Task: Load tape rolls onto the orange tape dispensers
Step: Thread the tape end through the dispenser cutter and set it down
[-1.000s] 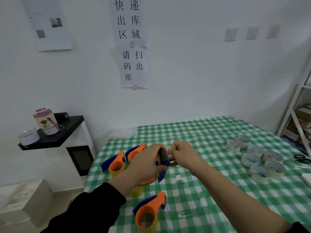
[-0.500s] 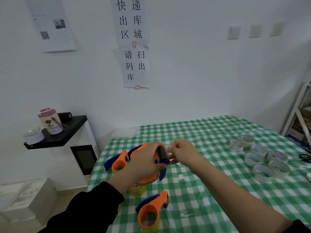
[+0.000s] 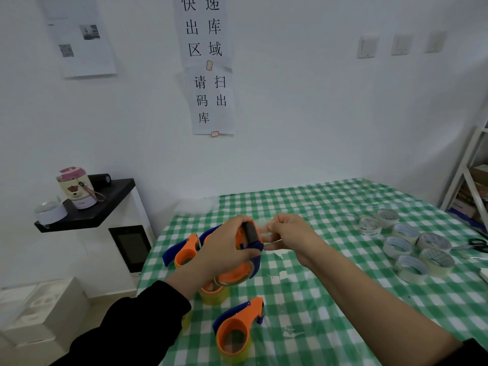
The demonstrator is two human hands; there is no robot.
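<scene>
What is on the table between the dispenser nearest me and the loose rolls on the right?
Between the dispenser and the rolls, the head view shows only checked cloth with a few pale scraps. Your right forearm crosses above it.

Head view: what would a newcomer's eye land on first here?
Mid-frame, the left hand grips an orange tape dispenser above the green checked tablecloth, while the right hand pinches what looks like a tape end at its front. A cluster of clear tape rolls lies to the right, and a second dispenser stands nearest the camera.
</scene>
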